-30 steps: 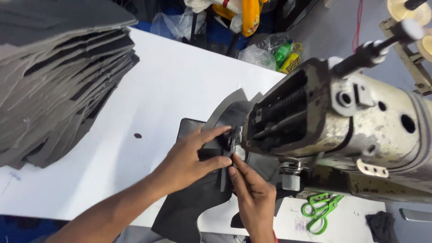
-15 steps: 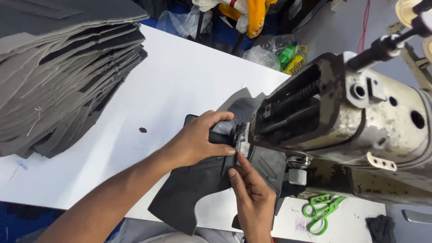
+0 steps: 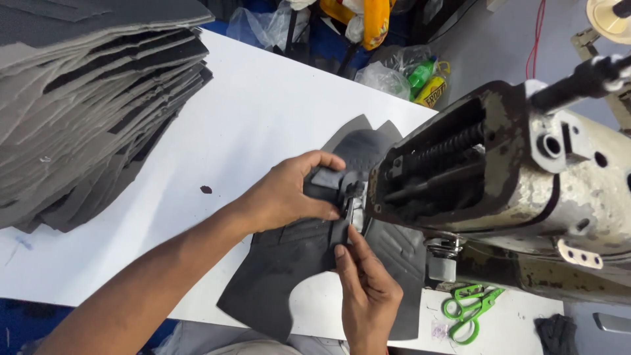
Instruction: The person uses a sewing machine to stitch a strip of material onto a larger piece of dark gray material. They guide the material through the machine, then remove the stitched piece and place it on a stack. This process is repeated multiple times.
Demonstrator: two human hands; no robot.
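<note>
A dark grey cut piece of shoe upper material [image 3: 289, 263] lies on the white table [image 3: 263, 118] under the head of an old sewing machine [image 3: 526, 177]. My left hand [image 3: 289, 194] grips a folded part of this piece right beside the needle area. My right hand [image 3: 365, 289] pinches the piece's edge just below the presser foot [image 3: 355, 197]. Both hands nearly touch each other at the machine's foot.
A tall stack of grey cut pieces [image 3: 85, 98] fills the left of the table. Green scissors [image 3: 470, 309] lie at the front right under the machine. Plastic bags and bottles [image 3: 407, 75] sit on the floor behind the table. A small dark spot [image 3: 206, 189] marks the table.
My left hand has curled tighter over the folded piece and moved closer to the presser foot. My right hand stays at the edge below it.
</note>
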